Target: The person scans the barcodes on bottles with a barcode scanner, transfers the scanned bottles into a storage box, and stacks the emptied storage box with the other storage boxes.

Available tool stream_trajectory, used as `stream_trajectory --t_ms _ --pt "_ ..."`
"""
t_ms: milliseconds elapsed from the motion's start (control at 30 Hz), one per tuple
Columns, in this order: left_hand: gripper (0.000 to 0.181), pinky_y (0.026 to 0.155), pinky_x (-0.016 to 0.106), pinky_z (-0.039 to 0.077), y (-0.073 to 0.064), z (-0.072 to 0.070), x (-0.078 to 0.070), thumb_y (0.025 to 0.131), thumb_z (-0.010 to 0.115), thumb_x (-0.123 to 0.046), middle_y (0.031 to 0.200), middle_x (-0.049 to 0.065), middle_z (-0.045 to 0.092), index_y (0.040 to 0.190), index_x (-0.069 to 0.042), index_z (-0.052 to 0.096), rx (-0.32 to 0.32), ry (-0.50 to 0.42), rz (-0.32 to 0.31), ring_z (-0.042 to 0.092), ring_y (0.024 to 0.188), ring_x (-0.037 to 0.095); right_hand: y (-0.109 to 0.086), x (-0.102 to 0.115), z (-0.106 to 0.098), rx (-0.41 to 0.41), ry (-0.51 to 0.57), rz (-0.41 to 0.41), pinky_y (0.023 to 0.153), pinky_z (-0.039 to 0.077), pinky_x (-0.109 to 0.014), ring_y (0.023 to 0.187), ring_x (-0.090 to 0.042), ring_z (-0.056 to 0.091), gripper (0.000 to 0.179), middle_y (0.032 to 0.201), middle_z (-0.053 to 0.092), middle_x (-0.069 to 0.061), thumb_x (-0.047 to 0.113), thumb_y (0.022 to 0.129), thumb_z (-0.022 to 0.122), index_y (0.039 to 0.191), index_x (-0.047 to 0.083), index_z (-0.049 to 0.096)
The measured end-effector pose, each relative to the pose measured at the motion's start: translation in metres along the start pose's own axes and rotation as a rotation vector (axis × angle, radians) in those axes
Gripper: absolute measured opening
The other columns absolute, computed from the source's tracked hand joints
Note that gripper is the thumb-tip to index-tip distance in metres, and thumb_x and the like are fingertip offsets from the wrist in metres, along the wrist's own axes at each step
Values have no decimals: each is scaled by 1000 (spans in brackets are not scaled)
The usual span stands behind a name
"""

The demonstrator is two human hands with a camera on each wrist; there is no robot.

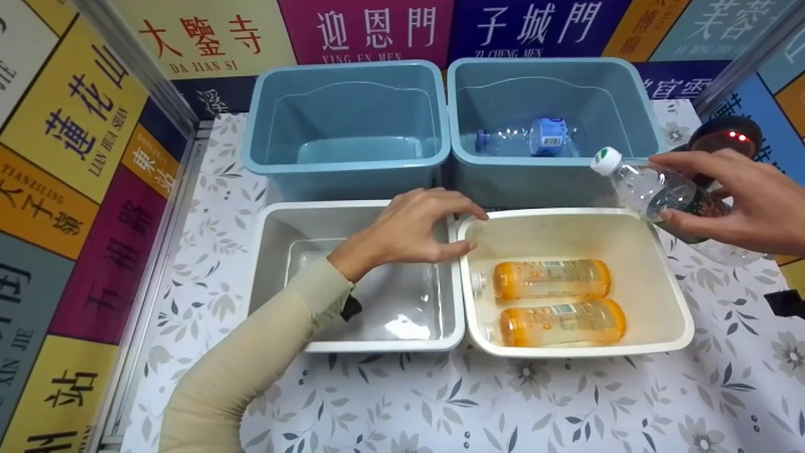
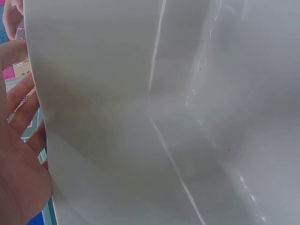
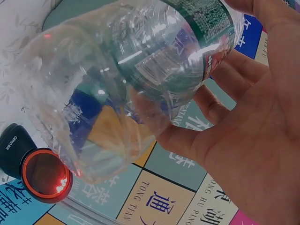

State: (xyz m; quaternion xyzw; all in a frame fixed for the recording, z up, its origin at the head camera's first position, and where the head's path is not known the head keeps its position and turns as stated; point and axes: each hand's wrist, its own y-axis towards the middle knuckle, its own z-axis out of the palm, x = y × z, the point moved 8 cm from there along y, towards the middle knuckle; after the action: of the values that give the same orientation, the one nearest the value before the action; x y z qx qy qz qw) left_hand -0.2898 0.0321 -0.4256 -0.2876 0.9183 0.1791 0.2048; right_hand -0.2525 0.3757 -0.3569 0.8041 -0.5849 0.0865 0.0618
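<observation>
Finds open descent into rear-left blue rectangular plastic bin [image 1: 346, 168]; finds front-left grey-white rectangular plastic bin [image 1: 383, 346] partly barred overhead by left hand [image 1: 415, 229] and pale-sleeved forearm [image 1: 264, 346].

"How many of each?"
"Two blue bins [image 1: 346, 168], one grey bin [image 1: 385, 346], one cream bin [image 1: 585, 350]"
"What else?"
"Two orange bottles [image 1: 563, 322], one blue-labelled bottle [image 1: 546, 137], one green-labelled bottle [image 3: 131, 70], one red-lit device [image 1: 723, 133]"

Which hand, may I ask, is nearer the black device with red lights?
Right: the right hand, holding a clear bottle, is close to the device; the left hand is farther off, by the cream bin.
</observation>
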Motion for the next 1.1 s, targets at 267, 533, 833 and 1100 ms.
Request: stream_trajectory --t_ms 267,533,833,1100 --pt "42 90 30 45 -1 0 0 87 59 -57 123 -27 64 126 -42 65 -5 -1 1 58 111 0 0 -5 0 -26 6 6 58 53 -22 105 -38 48 78 138 55 -21 30 83 81 151 20 45" --pt "41 90 29 45 -1 -1 0 88 60 -56 125 -27 64 126 -42 65 -7 0 2 57 112 1 2 -17 0 -39 29 54 61 60 -39 102 -39 49 78 132 55 -22 31 85 79 152 21 41" --pt "42 90 29 46 -1 -1 0 88 60 -57 125 -27 64 126 -42 65 -10 4 12 58 111 1 7 -38 4 -33 74 106 61 34 -2 105 -42 47 79 139 51 -26 28 87 78 154 16 38" --pt "41 89 28 46 -1 -1 0 88 61 -56 125 -27 64 126 -43 65 -12 4 8 58 111 1 8 -54 6 -48 81 163 82 47 -73 118 -51 42 83 145 47 -31 31 88 75 157 16 31"
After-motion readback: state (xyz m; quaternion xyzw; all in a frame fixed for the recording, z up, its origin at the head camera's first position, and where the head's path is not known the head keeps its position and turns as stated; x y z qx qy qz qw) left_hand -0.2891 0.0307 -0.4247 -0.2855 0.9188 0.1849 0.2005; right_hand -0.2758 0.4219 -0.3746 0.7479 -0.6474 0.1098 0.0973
